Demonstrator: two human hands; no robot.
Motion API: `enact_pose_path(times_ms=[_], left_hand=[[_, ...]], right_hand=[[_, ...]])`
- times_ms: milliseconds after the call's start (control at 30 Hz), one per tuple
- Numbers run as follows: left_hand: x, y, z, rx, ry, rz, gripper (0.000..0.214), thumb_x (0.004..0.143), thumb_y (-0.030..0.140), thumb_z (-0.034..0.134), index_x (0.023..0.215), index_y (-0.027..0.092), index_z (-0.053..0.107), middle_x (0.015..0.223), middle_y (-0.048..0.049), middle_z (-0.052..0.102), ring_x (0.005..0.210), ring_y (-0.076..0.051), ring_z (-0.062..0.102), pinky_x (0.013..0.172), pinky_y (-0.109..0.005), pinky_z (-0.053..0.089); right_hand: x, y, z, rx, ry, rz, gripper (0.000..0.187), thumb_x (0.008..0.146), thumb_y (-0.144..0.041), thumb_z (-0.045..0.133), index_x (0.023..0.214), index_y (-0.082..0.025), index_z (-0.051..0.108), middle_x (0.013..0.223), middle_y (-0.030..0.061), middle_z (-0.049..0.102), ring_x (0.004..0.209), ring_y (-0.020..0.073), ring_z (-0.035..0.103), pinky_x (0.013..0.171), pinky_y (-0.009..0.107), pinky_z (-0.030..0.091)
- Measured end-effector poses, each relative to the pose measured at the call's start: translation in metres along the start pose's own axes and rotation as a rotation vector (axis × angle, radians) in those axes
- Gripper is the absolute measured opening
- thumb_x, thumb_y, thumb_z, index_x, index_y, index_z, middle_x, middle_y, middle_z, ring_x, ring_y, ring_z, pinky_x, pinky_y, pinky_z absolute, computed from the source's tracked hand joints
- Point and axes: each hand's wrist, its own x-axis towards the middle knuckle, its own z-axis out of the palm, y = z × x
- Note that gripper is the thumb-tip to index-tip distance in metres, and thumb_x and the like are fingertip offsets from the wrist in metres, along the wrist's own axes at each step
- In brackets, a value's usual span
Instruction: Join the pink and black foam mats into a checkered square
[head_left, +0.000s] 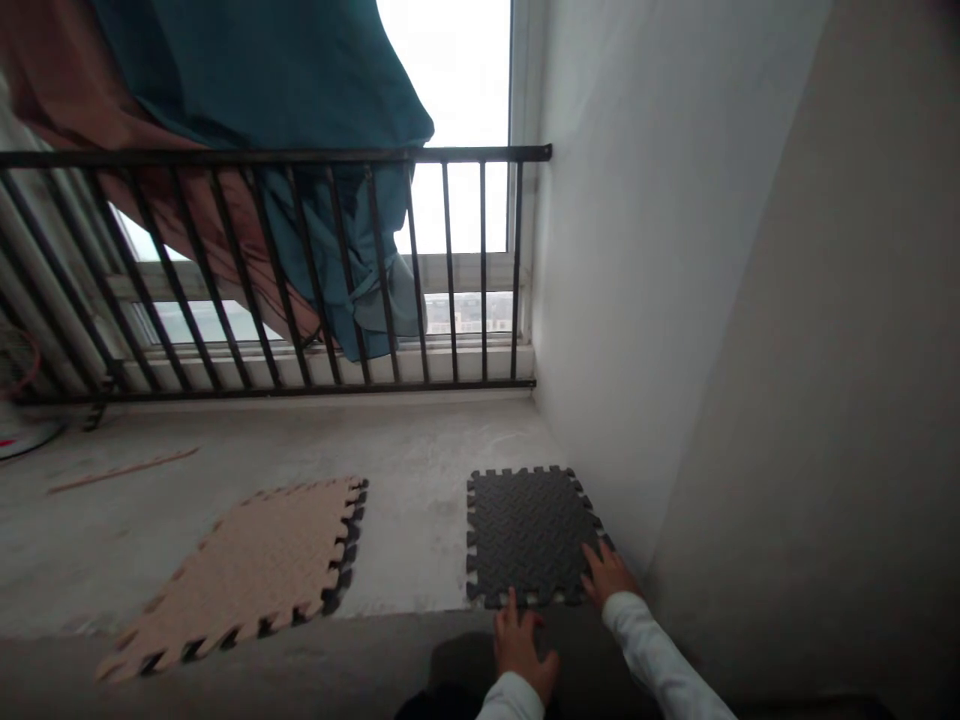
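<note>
A dark grey foam puzzle mat tile (529,535) lies flat on the ledge beside the right wall. My left hand (519,645) is at its near edge, fingers apart, with one fingertip at the tile's border. On the tile's right near corner rests my right hand (606,572), its fingers spread over the surface. Neither hand is wrapped around anything. To the left lies a beige foam puzzle mat (259,560) with dark notches along its near and right sides; its near left corner reaches past the ledge's front edge.
Behind the ledge (416,560) runs a black metal railing (337,388) before a window. Teal and pink curtains (292,75) hang over it. A thin beige strip (124,470) lies at the left, near a round fan-like object (16,362). The white wall (637,250) bounds the right side.
</note>
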Motion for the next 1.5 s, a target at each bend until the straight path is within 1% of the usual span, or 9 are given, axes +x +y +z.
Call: enact_pose_path(times_ms=[100, 167, 300, 433, 533, 633, 833, 1333, 1500], left_hand=[[0.005, -0.007, 0.0, -0.054, 0.024, -0.015, 0.049, 0.058, 0.025, 0.053, 0.107, 0.02, 0.053, 0.142, -0.0064, 0.022, 0.125, -0.022, 0.026, 0.102, -0.034, 0.024], [0.012, -0.021, -0.015, -0.096, 0.107, 0.001, 0.051, 0.062, 0.022, 0.049, 0.113, 0.017, 0.049, 0.137, -0.0075, 0.033, 0.124, -0.019, 0.03, 0.102, -0.029, 0.025], [0.021, -0.076, -0.087, 0.052, 0.289, -0.066, 0.048, 0.069, 0.016, 0.043, 0.117, 0.018, 0.046, 0.129, -0.0054, 0.043, 0.119, -0.014, 0.036, 0.101, -0.023, 0.028], [0.01, -0.147, -0.164, 0.434, 0.205, -0.336, 0.054, 0.068, 0.011, 0.045, 0.121, 0.019, 0.041, 0.135, -0.0093, 0.035, 0.118, -0.024, 0.037, 0.097, -0.038, 0.033], [0.003, -0.183, -0.192, 0.5, 0.14, -0.376, 0.049, 0.067, 0.006, 0.046, 0.114, 0.024, 0.047, 0.134, -0.0063, 0.035, 0.118, -0.024, 0.035, 0.091, -0.04, 0.038], [0.004, -0.198, -0.201, 0.516, 0.133, -0.359, 0.052, 0.068, 0.002, 0.043, 0.113, 0.028, 0.046, 0.134, -0.0005, 0.036, 0.119, -0.019, 0.032, 0.089, -0.034, 0.039], [0.014, -0.205, -0.213, 0.537, 0.157, -0.411, 0.047, 0.071, 0.002, 0.036, 0.112, 0.021, 0.049, 0.127, -0.0077, 0.041, 0.117, -0.024, 0.033, 0.087, -0.039, 0.04], [0.012, -0.211, -0.223, 0.575, 0.134, -0.383, 0.043, 0.063, 0.02, 0.057, 0.105, 0.025, 0.052, 0.123, -0.0069, 0.041, 0.113, -0.024, 0.037, 0.086, -0.037, 0.041], [0.014, -0.212, -0.22, 0.574, 0.161, -0.408, 0.034, 0.073, 0.015, 0.042, 0.104, 0.025, 0.054, 0.123, -0.0072, 0.042, 0.113, -0.023, 0.038, 0.085, -0.037, 0.041]], right_hand=[[0.021, -0.005, -0.014, -0.017, -0.156, -0.021, 0.06, 0.065, -0.029, 0.058, 0.123, -0.023, 0.042, 0.124, 0.0122, 0.048, 0.112, 0.0244, 0.045, 0.091, 0.037, 0.036], [0.032, -0.007, -0.023, -0.016, -0.22, -0.075, 0.063, 0.055, -0.031, 0.066, 0.116, -0.025, 0.05, 0.115, 0.0099, 0.056, 0.106, 0.0239, 0.051, 0.089, 0.035, 0.038], [0.044, -0.011, -0.03, -0.025, -0.29, -0.151, 0.076, 0.042, -0.031, 0.072, 0.115, -0.026, 0.051, 0.113, 0.009, 0.058, 0.104, 0.0252, 0.053, 0.087, 0.035, 0.041], [0.049, -0.013, -0.023, -0.061, -0.332, -0.158, 0.081, 0.044, -0.031, 0.07, 0.12, -0.023, 0.046, 0.119, 0.0128, 0.054, 0.106, 0.0262, 0.051, 0.088, 0.036, 0.04], [0.054, -0.013, -0.016, -0.063, -0.337, -0.151, 0.081, 0.045, -0.03, 0.068, 0.122, -0.022, 0.044, 0.121, 0.014, 0.052, 0.107, 0.0265, 0.05, 0.088, 0.036, 0.04], [0.055, -0.014, -0.013, -0.065, -0.345, -0.12, 0.082, 0.044, -0.029, 0.068, 0.122, -0.024, 0.044, 0.122, 0.0122, 0.051, 0.108, 0.0272, 0.049, 0.088, 0.038, 0.04], [0.05, -0.018, -0.021, -0.109, -0.385, -0.146, 0.083, 0.05, -0.03, 0.064, 0.127, -0.017, 0.037, 0.125, 0.0161, 0.047, 0.109, 0.0264, 0.048, 0.09, 0.035, 0.039], [0.061, -0.015, -0.008, -0.114, -0.409, -0.139, 0.084, 0.05, -0.033, 0.064, 0.128, -0.019, 0.036, 0.126, 0.0152, 0.046, 0.11, 0.0273, 0.047, 0.087, 0.036, 0.041], [0.059, -0.015, -0.008, -0.082, -0.38, -0.123, 0.082, 0.047, -0.03, 0.066, 0.125, -0.02, 0.041, 0.123, 0.0154, 0.049, 0.108, 0.0286, 0.049, 0.085, 0.037, 0.042]])
